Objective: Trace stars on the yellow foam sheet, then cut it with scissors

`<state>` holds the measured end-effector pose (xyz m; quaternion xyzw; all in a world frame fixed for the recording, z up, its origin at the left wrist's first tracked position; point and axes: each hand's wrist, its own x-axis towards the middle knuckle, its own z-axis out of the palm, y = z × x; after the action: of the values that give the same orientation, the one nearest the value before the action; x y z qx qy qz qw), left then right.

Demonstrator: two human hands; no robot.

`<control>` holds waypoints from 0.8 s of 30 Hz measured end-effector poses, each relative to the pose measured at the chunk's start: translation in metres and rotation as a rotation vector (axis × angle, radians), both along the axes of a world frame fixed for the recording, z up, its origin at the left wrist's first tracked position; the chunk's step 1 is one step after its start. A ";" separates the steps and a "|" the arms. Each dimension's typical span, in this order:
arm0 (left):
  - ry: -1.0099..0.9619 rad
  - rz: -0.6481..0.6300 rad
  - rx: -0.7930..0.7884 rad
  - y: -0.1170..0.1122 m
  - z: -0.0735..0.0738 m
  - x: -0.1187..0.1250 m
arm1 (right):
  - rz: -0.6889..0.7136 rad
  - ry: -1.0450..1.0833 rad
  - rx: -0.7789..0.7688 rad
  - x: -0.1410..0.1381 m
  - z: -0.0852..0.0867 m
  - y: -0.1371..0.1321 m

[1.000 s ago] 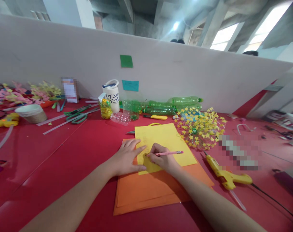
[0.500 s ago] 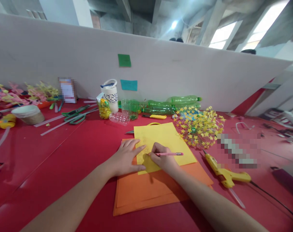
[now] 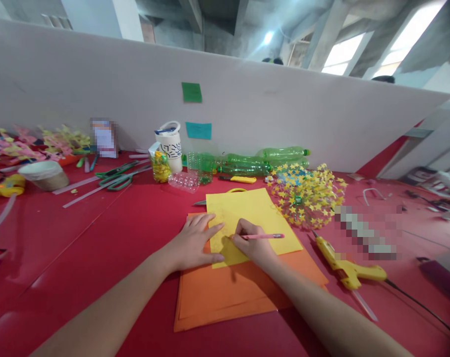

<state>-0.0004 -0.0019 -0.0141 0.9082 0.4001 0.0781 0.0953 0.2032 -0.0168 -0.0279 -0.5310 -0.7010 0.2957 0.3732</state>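
Note:
A yellow paper sheet (image 3: pixel 253 210) lies on top of orange sheets (image 3: pixel 232 292) on the red table (image 3: pixel 80 258). My left hand (image 3: pixel 195 243) lies flat with fingers spread, pressing the yellow sheet's left edge. My right hand (image 3: pixel 253 245) is closed on a pink pencil (image 3: pixel 265 236), whose tip touches the yellow sheet near my left fingertips. The pencil's eraser end points right.
A yellow glue gun (image 3: pixel 344 267) with its black cord lies to the right. A ball of yellow paper stars (image 3: pixel 307 196) sits behind it. Green plastic bottles (image 3: pixel 262 161), a white mug (image 3: pixel 171 144), a small jar (image 3: pixel 161 167) and green scissors (image 3: pixel 117 179) line the back by the white partition.
My right hand and the pencil have shifted slightly to the right on the yellow sheet. My left hand has stayed in place.

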 end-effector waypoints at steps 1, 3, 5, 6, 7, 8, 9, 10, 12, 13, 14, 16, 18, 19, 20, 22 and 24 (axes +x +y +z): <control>0.001 0.000 0.001 0.000 0.000 0.000 | 0.006 -0.004 -0.005 0.000 0.001 -0.001; 0.003 -0.001 0.003 0.000 -0.001 0.000 | 0.023 -0.005 -0.020 -0.001 0.002 -0.002; 0.004 0.000 0.007 0.001 -0.002 0.000 | 0.045 -0.003 -0.037 -0.001 0.003 -0.003; 0.005 -0.001 0.007 0.001 -0.002 0.000 | 0.055 0.000 -0.041 -0.001 0.003 -0.003; 0.005 -0.001 0.007 0.001 -0.002 0.000 | 0.067 0.003 -0.044 -0.002 0.003 -0.004; 0.004 -0.002 0.007 0.001 -0.002 -0.001 | 0.076 0.006 -0.042 -0.002 0.003 -0.004; 0.004 -0.002 0.006 0.001 -0.002 -0.001 | 0.087 0.008 -0.041 -0.002 0.002 -0.004; 0.004 -0.003 0.005 0.001 -0.002 -0.001 | 0.097 0.011 -0.040 -0.002 0.002 -0.004; 0.005 -0.004 0.005 0.000 -0.001 0.000 | 0.119 0.017 -0.039 -0.002 0.003 -0.005; 0.006 -0.005 0.004 0.000 0.000 0.000 | 0.128 0.020 -0.041 -0.003 0.003 -0.005; 0.006 -0.005 0.002 0.000 0.000 0.000 | 0.137 0.024 -0.043 -0.003 0.004 -0.006; 0.007 -0.006 -0.001 0.000 0.000 0.000 | 0.152 0.032 -0.047 -0.003 0.005 -0.006; 0.006 -0.005 0.001 0.000 0.000 0.000 | 0.163 0.038 -0.051 -0.003 0.006 -0.007; 0.005 -0.004 0.004 0.000 0.000 0.000 | 0.166 0.041 -0.053 -0.004 0.006 -0.007; 0.005 -0.005 0.007 0.000 0.000 0.000 | 0.168 0.044 -0.055 -0.004 0.006 -0.007; 0.006 -0.005 0.012 0.000 -0.001 0.000 | 0.173 0.056 -0.062 -0.004 0.007 -0.007; 0.007 -0.006 0.014 0.000 0.000 0.000 | 0.172 0.104 -0.089 -0.003 0.008 -0.006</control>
<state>-0.0004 -0.0021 -0.0146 0.9104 0.3969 0.0776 0.0879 0.2007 -0.0230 -0.0201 -0.4689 -0.7098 0.3844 0.3584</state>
